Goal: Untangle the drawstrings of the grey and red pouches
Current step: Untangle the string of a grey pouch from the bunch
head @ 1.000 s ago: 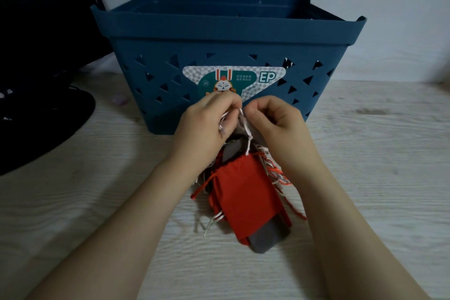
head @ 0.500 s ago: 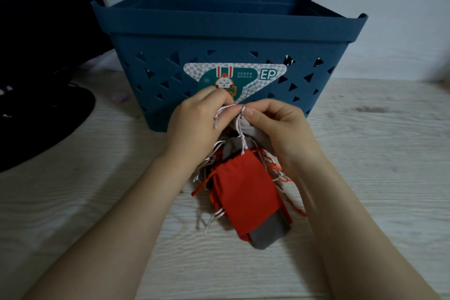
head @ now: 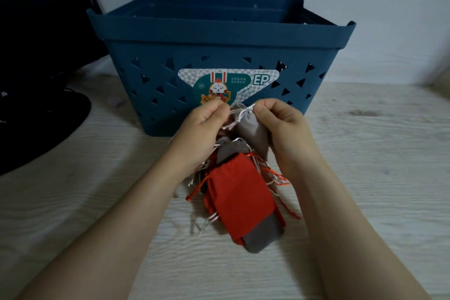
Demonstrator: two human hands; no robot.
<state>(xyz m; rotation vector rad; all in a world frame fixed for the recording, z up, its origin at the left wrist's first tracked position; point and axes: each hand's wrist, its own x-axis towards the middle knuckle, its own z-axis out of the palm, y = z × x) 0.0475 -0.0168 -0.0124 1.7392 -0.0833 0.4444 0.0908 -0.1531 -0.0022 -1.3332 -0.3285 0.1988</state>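
A pile of pouches lies on the wooden table in front of the basket. A red pouch [head: 239, 196] is on top, with a dark grey pouch [head: 264, 235] sticking out beneath it and red and white drawstrings [head: 270, 175] tangled around them. A light grey pouch [head: 252, 129] is raised above the pile. My right hand [head: 282, 126] grips it at its gathered top. My left hand [head: 203, 129] pinches its white drawstring [head: 237, 114], which runs taut between both hands.
A blue plastic basket [head: 219, 39] with triangular holes and a sticker stands just behind my hands. A black object [head: 36, 114] fills the left edge of the table. A white wall rises behind. Bare wooden table [head: 377, 165] extends to the right.
A light grey pouch has come up out of the pile and now sits in my right hand. Both hands stayed close together on the white string.
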